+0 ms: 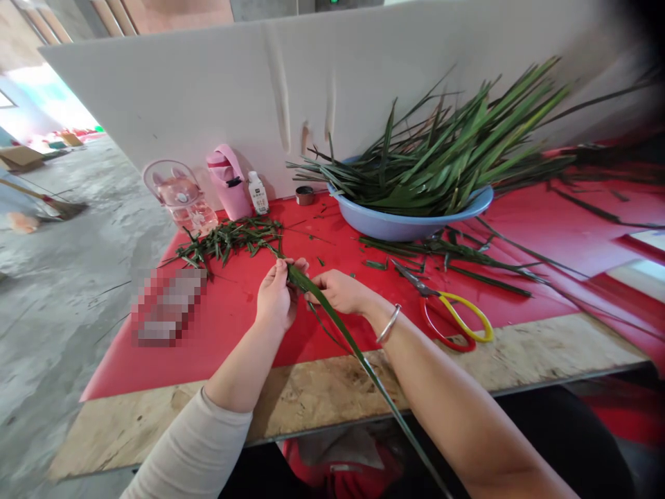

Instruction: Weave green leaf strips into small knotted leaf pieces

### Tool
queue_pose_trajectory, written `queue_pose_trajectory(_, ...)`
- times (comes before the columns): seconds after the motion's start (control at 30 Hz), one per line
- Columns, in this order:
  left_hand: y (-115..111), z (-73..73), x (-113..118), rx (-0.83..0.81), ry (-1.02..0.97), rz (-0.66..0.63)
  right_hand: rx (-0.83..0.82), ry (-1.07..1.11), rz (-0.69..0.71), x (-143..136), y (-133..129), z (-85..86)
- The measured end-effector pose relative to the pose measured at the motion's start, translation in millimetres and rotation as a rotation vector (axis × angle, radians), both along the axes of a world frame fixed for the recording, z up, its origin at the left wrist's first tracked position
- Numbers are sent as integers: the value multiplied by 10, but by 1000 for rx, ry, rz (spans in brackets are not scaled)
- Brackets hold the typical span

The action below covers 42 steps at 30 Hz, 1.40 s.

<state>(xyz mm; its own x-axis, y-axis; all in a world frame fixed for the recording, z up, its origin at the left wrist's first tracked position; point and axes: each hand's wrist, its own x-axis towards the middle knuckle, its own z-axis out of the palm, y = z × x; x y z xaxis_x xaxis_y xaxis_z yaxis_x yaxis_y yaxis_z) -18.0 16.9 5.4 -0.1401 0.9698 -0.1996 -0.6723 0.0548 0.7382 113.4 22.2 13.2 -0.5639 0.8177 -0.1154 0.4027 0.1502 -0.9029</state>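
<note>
A long green leaf strip (337,322) runs between my hands and trails down past the table's front edge. My left hand (275,294) is closed on it, thumb on top. My right hand (337,290), below a silver bangle (388,324), has its fingers bent and pressed at the strip from the right side. A thinner strand hangs beside the broad one. From my left hand, the strip's far end leads toward a pile of knotted leaf pieces (228,239). Just where the fingertips meet the leaf is partly hidden.
Scissors (449,312) with red and yellow handles lie right of my right hand. A blue basin (405,225) holds many long leaves (447,159). Behind stand a clear jug (187,201), a pink bottle holder (229,181), a small white bottle (258,193) and a brown tin (305,195). A white board (208,97) closes the back.
</note>
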Motion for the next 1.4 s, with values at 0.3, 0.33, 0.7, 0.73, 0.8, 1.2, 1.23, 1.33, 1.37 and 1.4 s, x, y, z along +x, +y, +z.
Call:
queue_pose_trajectory(0.3,26,17,-35,13,-3,33,-247,-16,13,-8,-33,48)
queue_pose_trajectory(0.33,27,13,-36,18,1,36,-249,-14,15,-12,-31,31)
queue_pose_trajectory(0.7,-99,-31,-6,169,564,-125,-37,444,-277,191,87,70)
queue_pose_trajectory(0.73,-114,-53,5,192,615,-173,0,446,-300,164,85,71)
queue_pose_trajectory(0.8,-134,-94,21,251,706,-221,70,412,-311,104,75,61)
queue_pose_trajectory(1.2,-204,-69,98,301,814,-277,1,479,-439,-30,29,57)
queue_pose_trajectory(1.23,-192,-78,101,270,749,-285,-2,478,-456,-39,33,54)
queue_pose_trajectory(1.33,-123,-110,85,135,519,-229,83,411,-494,-40,34,52)
queue_pose_trajectory(1.37,-94,-116,72,103,447,-185,147,365,-505,-34,26,57)
queue_pose_trajectory(1.4,-66,-120,56,81,382,-139,229,311,-516,-28,12,64)
